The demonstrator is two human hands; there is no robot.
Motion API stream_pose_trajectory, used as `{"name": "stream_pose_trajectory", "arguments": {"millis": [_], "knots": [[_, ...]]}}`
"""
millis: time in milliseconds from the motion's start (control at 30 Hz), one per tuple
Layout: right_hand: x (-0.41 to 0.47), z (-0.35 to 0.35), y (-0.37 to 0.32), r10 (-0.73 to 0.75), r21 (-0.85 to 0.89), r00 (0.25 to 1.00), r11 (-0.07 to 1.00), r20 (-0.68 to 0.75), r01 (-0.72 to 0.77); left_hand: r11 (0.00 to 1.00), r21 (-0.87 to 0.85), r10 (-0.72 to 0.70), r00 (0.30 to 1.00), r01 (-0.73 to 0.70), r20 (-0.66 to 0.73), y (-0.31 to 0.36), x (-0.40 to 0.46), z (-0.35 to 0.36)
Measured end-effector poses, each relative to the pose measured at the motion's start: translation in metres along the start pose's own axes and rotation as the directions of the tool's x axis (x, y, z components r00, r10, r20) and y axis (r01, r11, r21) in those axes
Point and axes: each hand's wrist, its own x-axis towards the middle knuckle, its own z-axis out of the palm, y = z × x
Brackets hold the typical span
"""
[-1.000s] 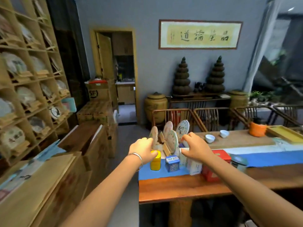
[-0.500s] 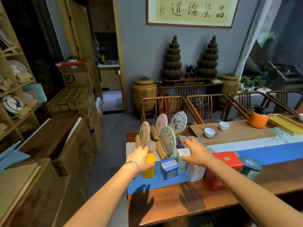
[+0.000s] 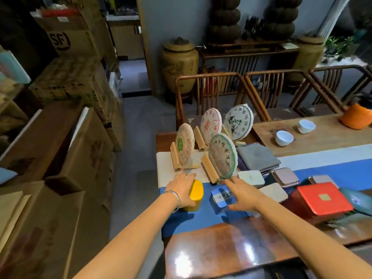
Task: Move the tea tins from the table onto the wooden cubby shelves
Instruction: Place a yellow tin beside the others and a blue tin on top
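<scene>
Reaching for pickup: left hand (image 3: 182,191) wraps the yellow tin (image 3: 194,195), right hand (image 3: 242,195) lies open over the blue tin (image 3: 221,199), both on the surface's blue runner (image 3: 201,222); next, grip, lift, carry to the shelves.

We see a plain yellow tin (image 3: 196,195), a blue tin (image 3: 221,199) with a white label, and a red tin (image 3: 322,200) bearing a small gold square. The runner (image 3: 332,174) is blue with a white band. The teapot (image 3: 356,118) is orange, both cups (image 3: 283,137) white.
</scene>
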Motion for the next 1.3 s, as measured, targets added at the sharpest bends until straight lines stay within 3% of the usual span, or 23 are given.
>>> {"name": "stream_pose_trajectory", "arguments": {"millis": [133, 300, 700, 867, 1067, 1300], "knots": [[0.027, 0.017, 0.006, -0.064, -0.190, 0.989, 0.978, 0.134, 0.089, 0.999, -0.045, 0.023, 0.999, -0.022, 0.027, -0.007, 0.014, 0.023], [0.049, 0.036, 0.013, -0.077, -0.340, 0.981, 0.931, 0.177, 0.135, 0.990, -0.140, -0.003, 1.000, 0.005, 0.013, -0.016, 0.024, 0.044], [0.065, 0.046, 0.025, -0.188, -0.318, 0.968, 0.919, 0.168, 0.233, 0.949, -0.313, -0.052, 0.999, 0.045, -0.013, -0.013, 0.034, 0.052], [0.062, 0.048, 0.024, -0.258, -0.242, 0.959, 0.929, 0.113, 0.278, 0.920, -0.368, -0.136, 0.990, 0.137, 0.029, -0.024, 0.023, 0.040], [0.061, 0.034, -0.001, -0.298, 0.169, 0.954, 0.941, -0.001, 0.294, 0.847, -0.472, -0.283, 0.959, 0.244, -0.011, -0.044, -0.011, 0.022], [0.074, 0.003, -0.067, -0.383, 0.409, 0.923, 0.839, -0.023, 0.359, 0.699, -0.637, -0.528, 0.835, 0.326, -0.152, -0.079, -0.096, -0.005]]}}
